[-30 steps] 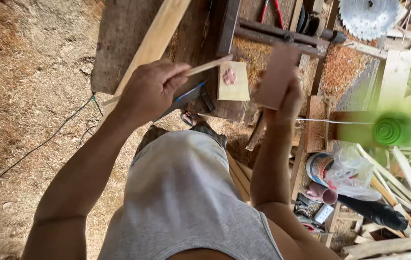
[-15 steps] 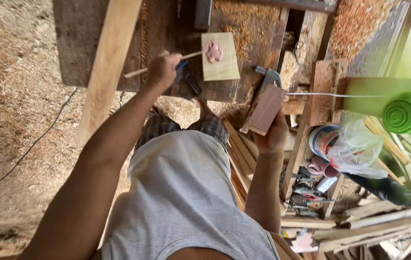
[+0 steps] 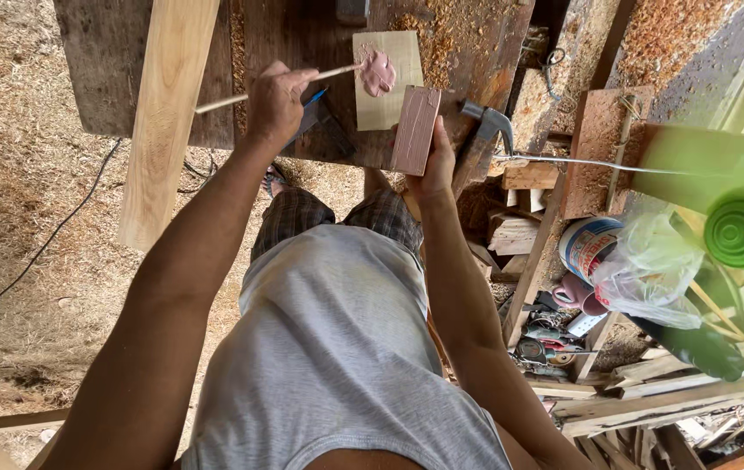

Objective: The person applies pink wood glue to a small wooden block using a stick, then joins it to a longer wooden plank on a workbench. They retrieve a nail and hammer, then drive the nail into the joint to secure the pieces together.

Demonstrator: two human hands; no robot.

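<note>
Sawdust covers the ground under me and the dark workbench (image 3: 319, 35) beyond my knees. My right hand (image 3: 434, 165) is closed around the lower edge of a small pink-coated wood block (image 3: 414, 130), held upright at the bench's near edge. To its left, my left hand (image 3: 274, 103) pinches a thin stick (image 3: 337, 71) (a blue-handled tool is tucked in the same fist). Farther off, the stick's tip touches the pink paste (image 3: 378, 71) on a pale board (image 3: 387, 80). A hammer (image 3: 485, 122) lies just right.

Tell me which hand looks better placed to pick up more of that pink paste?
Probably the left hand: it grips the thin stick, whose tip rests in the pink paste on the small board. The right hand holds the pink-coated wood block.
</note>
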